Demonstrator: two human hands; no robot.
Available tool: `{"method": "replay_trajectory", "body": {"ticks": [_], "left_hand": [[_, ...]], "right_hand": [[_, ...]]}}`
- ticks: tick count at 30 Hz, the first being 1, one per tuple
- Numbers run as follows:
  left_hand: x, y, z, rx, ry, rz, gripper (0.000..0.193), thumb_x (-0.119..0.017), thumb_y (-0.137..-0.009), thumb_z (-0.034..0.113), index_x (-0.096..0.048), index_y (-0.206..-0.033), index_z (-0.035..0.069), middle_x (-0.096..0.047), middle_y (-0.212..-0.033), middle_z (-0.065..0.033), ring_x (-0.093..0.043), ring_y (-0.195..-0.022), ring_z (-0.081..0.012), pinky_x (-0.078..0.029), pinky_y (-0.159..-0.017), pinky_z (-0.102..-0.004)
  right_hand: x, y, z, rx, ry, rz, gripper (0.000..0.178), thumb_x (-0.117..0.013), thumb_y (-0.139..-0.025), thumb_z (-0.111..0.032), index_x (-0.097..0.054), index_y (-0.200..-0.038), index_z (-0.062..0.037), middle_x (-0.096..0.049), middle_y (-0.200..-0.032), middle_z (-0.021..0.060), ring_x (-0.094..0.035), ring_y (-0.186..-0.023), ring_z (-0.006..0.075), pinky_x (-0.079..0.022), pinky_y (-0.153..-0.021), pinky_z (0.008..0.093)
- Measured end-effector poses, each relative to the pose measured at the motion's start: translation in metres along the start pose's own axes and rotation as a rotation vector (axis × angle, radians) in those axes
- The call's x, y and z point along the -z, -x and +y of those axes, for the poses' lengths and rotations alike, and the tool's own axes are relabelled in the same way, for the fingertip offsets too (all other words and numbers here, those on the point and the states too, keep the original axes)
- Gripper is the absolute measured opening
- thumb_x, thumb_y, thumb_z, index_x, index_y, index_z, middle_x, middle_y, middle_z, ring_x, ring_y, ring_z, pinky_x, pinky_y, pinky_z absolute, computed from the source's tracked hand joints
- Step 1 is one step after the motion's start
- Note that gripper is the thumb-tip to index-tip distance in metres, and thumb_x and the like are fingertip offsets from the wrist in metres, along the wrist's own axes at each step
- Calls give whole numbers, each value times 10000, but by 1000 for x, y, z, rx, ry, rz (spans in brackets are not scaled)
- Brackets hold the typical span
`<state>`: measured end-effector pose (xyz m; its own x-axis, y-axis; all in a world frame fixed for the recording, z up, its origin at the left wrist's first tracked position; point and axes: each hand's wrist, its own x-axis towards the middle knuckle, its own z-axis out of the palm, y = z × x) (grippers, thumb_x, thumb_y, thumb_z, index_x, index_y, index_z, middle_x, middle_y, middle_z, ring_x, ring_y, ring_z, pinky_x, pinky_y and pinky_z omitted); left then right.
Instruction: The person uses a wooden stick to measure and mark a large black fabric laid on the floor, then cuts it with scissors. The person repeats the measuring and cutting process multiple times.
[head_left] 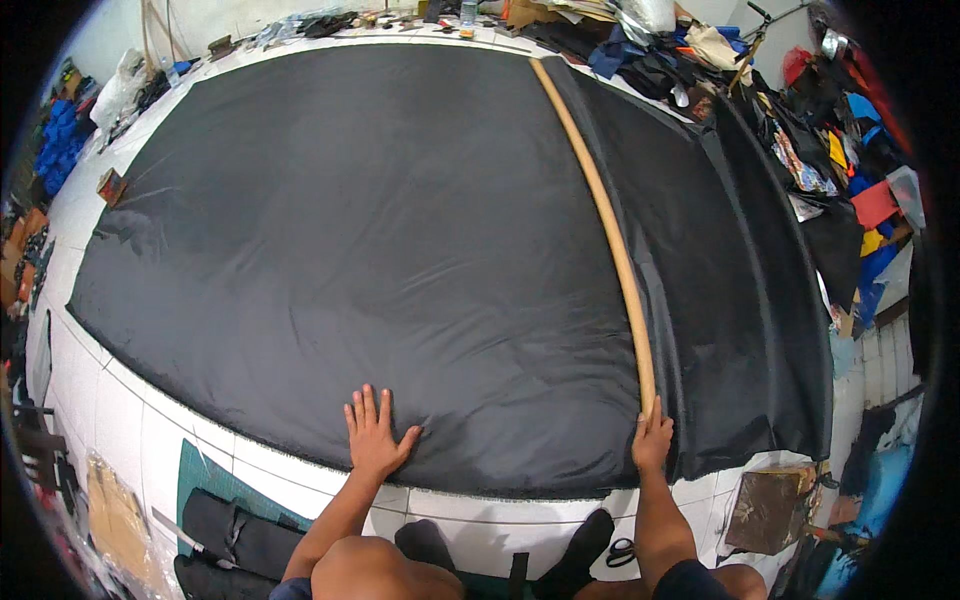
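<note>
One left hand (376, 442) splayed on black sheet (360, 220); right hand (653, 442) apparently gripping pole (614, 230).

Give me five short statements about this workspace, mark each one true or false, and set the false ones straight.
1. The left hand lies on the black fabric sheet with its fingers spread. True.
2. The right hand grips the near end of the long light-brown pole. True.
3. The light-brown pole lies to the left of the left hand. False: it lies to its right.
4. Black scissor handles show beside the right foot. True.
5. Both hands are closed around the light-brown pole. False: only the right hand holds it; the left hand is open on the black fabric sheet.
</note>
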<state>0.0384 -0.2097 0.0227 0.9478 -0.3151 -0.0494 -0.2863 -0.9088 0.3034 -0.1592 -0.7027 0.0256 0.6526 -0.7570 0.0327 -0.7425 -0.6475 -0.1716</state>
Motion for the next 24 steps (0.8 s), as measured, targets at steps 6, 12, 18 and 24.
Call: {"method": "replay_trajectory", "body": {"ticks": [6, 12, 18, 24], "left_hand": [[-4, 1, -3, -14, -39, 33, 925, -601, -872, 617, -348, -1542, 32, -223, -1614, -284, -180, -1505, -452, -110, -1210, -590], [-5, -1, -2, -14, -25, 32, 914, -591, -890, 607, -334, -1544, 23, -217, -1616, -279, -172, -1510, -445, -103, -1212, -586], [-4, 19, 8, -27, -21, -58, 904, -554, -929, 600, -285, -1556, 8, -180, -1625, -281, -148, -1515, -445, -102, -1211, -588], [-8, 32, 13, -63, -60, -38, 891, -520, -942, 620, -286, -1562, 26, -177, -1632, -263, -155, -1524, -409, -102, -1220, -559]], "right_hand": [[-3, -34, 63, -102, 48, 35, 615, -543, -1019, -327, -309, -1583, -247, -509, -1081, 214, -550, -1014, 395, -463, -909, 483], [1, -51, 33, -5, -20, 157, 596, -537, -1025, -277, -331, -1575, -177, -512, -1044, 209, -547, -985, 378, -468, -884, 463], [-4, -18, -61, 247, -171, 117, 594, -582, -996, -212, -374, -1550, -151, -525, -1058, 212, -548, -982, 381, -470, -875, 452], [-15, -22, -169, 668, -46, -35, 555, -652, -945, -204, -471, -1469, -180, -564, -1095, 159, -561, -989, 353, -470, -858, 465]]}}
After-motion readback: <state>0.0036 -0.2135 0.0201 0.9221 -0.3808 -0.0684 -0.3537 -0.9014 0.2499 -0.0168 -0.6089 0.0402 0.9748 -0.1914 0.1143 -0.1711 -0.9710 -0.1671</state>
